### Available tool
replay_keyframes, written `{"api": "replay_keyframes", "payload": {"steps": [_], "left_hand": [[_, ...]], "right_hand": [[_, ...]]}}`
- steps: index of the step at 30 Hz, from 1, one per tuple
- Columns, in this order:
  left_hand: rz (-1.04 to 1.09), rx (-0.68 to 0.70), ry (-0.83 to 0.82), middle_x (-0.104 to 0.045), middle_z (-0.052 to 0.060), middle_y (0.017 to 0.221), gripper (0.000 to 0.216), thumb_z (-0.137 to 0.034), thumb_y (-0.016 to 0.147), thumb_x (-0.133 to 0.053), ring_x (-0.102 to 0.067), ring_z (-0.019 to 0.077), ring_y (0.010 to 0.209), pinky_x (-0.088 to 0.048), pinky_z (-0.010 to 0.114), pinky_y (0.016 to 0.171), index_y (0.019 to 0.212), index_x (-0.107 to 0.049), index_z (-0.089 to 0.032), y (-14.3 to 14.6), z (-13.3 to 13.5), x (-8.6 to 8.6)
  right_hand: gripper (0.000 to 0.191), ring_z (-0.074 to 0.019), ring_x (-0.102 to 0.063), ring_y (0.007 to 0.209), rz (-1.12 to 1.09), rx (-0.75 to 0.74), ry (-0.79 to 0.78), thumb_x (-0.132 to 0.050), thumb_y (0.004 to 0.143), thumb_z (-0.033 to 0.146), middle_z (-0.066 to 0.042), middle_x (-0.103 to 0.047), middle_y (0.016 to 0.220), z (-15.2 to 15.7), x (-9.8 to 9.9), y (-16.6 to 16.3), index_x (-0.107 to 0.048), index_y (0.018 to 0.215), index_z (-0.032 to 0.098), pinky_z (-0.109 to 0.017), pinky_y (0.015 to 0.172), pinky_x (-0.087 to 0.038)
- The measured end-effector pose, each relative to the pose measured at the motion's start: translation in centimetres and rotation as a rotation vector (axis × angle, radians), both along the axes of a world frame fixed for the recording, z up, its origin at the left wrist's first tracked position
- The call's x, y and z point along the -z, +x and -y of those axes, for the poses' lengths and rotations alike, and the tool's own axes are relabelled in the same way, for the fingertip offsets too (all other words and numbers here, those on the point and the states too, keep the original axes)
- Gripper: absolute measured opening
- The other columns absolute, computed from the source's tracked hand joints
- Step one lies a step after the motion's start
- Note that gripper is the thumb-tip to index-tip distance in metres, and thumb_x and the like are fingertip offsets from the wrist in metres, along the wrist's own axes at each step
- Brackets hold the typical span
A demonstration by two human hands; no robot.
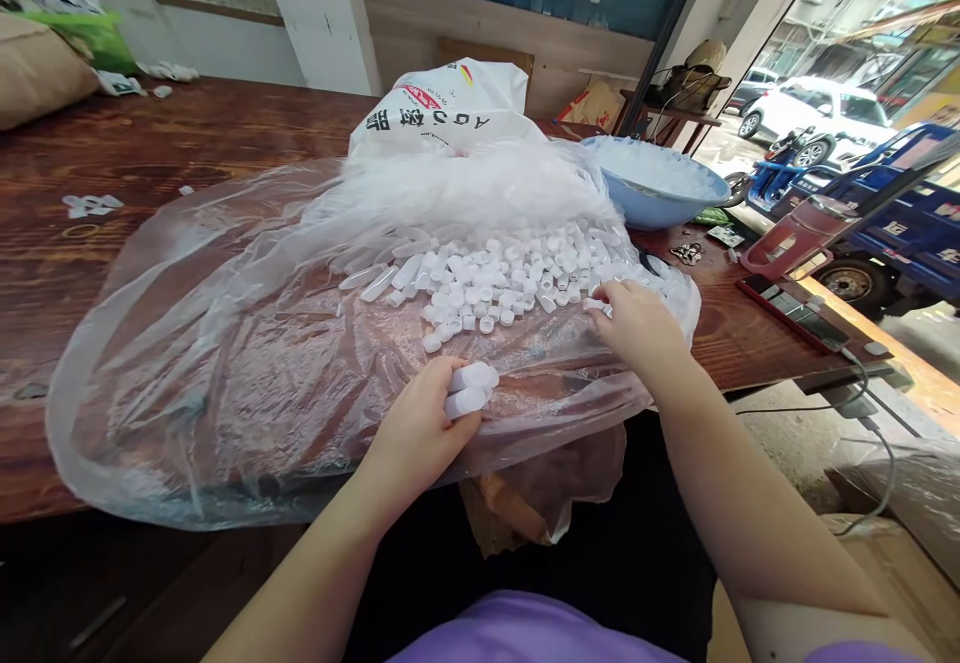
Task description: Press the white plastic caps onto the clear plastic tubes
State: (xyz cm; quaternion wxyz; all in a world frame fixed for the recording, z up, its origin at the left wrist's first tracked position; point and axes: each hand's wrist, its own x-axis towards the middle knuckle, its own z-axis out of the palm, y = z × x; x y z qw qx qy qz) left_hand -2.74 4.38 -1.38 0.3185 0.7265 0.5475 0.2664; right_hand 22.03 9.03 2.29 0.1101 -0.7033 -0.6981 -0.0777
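My left hand [420, 418] is closed around several small whitish plastic tubes [471, 389] with rounded ends, held just above the near part of a clear plastic bag [247, 383]. To the right, my right hand [637, 323] pinches a small white plastic piece [598, 306] at the edge of the heap. That heap of white plastic caps [487, 288] lies on the clear bag, in front of both hands. Longer translucent tubes [384, 281] are mixed in along its left and far sides.
Behind the heap stands a white printed sack [450, 108]. A blue basin [652, 188] of whitish pieces is at the back right. A phone [793, 313] with a cable and a pink cup [799, 235] are at the right of the wooden table [247, 123].
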Motion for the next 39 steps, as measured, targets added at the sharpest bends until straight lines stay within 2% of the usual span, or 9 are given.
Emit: {"api": "replay_keyframes", "payload": {"steps": [5, 10, 13, 15, 17, 19, 25, 30, 39], "left_hand": [[0.01, 0.045, 0.021, -0.059, 0.003, 0.087, 0.02, -0.027, 0.075, -0.047, -0.057, 0.0215, 0.083, -0.045, 0.034, 0.073, 0.094, -0.049, -0.02, -0.1, 0.0, -0.2], [-0.004, 0.061, 0.04, -0.059, 0.003, 0.085, 0.018, -0.025, 0.075, -0.047, -0.058, 0.0213, 0.081, -0.045, 0.033, 0.071, 0.092, -0.049, -0.02, -0.1, -0.1, -0.2], [-0.015, 0.075, 0.05, -0.059, 0.003, 0.085, 0.017, -0.024, 0.075, -0.047, -0.057, 0.0216, 0.082, -0.045, 0.034, 0.071, 0.091, -0.049, -0.019, -0.1, -0.1, -0.2], [-0.02, 0.088, 0.061, -0.059, 0.003, 0.086, 0.018, -0.024, 0.075, -0.048, -0.057, 0.022, 0.084, -0.045, 0.035, 0.073, 0.092, -0.049, -0.019, -0.1, -0.2, -0.1], [-0.025, 0.09, 0.064, -0.058, 0.003, 0.088, 0.02, -0.024, 0.074, -0.049, -0.056, 0.0224, 0.085, -0.045, 0.036, 0.073, 0.094, -0.049, -0.019, 0.0, -0.2, -0.1], [-0.027, 0.079, 0.055, -0.058, 0.003, 0.088, 0.022, -0.025, 0.073, -0.05, -0.056, 0.0227, 0.085, -0.045, 0.036, 0.073, 0.094, -0.048, -0.018, 0.0, -0.2, 0.0], [-0.028, 0.096, 0.031, -0.058, 0.003, 0.087, 0.021, -0.028, 0.075, -0.051, -0.057, 0.0224, 0.084, -0.046, 0.034, 0.069, 0.093, -0.048, -0.019, 0.0, -0.3, 0.0], [-0.021, 0.082, -0.004, -0.058, 0.003, 0.087, 0.021, -0.036, 0.077, -0.052, -0.057, 0.0216, 0.083, -0.045, 0.032, 0.065, 0.089, -0.048, -0.019, 0.1, -0.4, 0.1], [-0.017, 0.118, -0.066, -0.056, 0.001, 0.082, 0.031, -0.043, 0.071, -0.06, -0.055, 0.0186, 0.075, -0.042, 0.028, 0.059, 0.086, -0.046, -0.019, -0.1, -0.8, 0.1]], "right_hand": [[0.023, -0.0334, -0.051, 0.096, 0.236, -0.04, -0.005, -0.053, 0.081, 0.024, -0.018, -0.06, 0.098, -2.6, 1.6, 1.5, -0.066, 0.097, 0.012, -0.044, 0.079, -0.042], [0.02, -0.0286, -0.057, 0.089, -0.031, -0.153, 0.036, -0.054, 0.081, 0.023, -0.015, -0.063, 0.091, -0.8, 0.7, 0.1, -0.062, 0.096, 0.012, -0.041, 0.075, -0.046], [0.019, -0.0173, -0.06, 0.068, -0.374, -0.437, -0.077, -0.056, 0.083, 0.03, -0.005, -0.064, 0.081, 2.3, -1.0, -2.0, -0.058, 0.098, 0.017, -0.029, 0.061, -0.049], [0.016, -0.0152, -0.061, 0.07, -0.443, -0.677, -0.11, -0.056, 0.084, 0.027, -0.004, -0.063, 0.081, 4.2, -1.5, -3.7, -0.059, 0.097, 0.019, -0.026, 0.064, -0.05], [0.015, -0.0159, -0.061, 0.079, -0.443, -0.798, -0.086, -0.053, 0.086, 0.023, -0.006, -0.063, 0.089, 5.4, -1.3, -5.4, -0.059, 0.099, 0.018, -0.028, 0.07, -0.05], [0.015, -0.0165, -0.061, 0.083, -0.472, -0.812, -0.057, -0.054, 0.086, 0.021, -0.008, -0.063, 0.093, 5.9, -0.6, -6.6, -0.059, 0.1, 0.017, -0.029, 0.073, -0.05], [0.013, -0.0141, -0.064, 0.073, -0.732, -0.62, -0.085, -0.062, 0.078, 0.017, -0.001, -0.068, 0.083, 5.4, 0.7, -7.3, -0.061, 0.091, 0.02, -0.026, 0.067, -0.051], [0.015, -0.014, -0.066, 0.082, -0.738, -0.788, -0.081, -0.06, 0.08, 0.014, -0.001, -0.071, 0.09, 4.8, 0.7, -6.5, -0.064, 0.093, 0.021, -0.025, 0.073, -0.052], [0.02, -0.0145, -0.062, 0.095, -0.453, -1.038, -0.053, -0.047, 0.089, 0.018, -0.005, -0.067, 0.105, 4.3, 0.2, -5.5, -0.062, 0.101, 0.02, -0.029, 0.081, -0.051]]}}
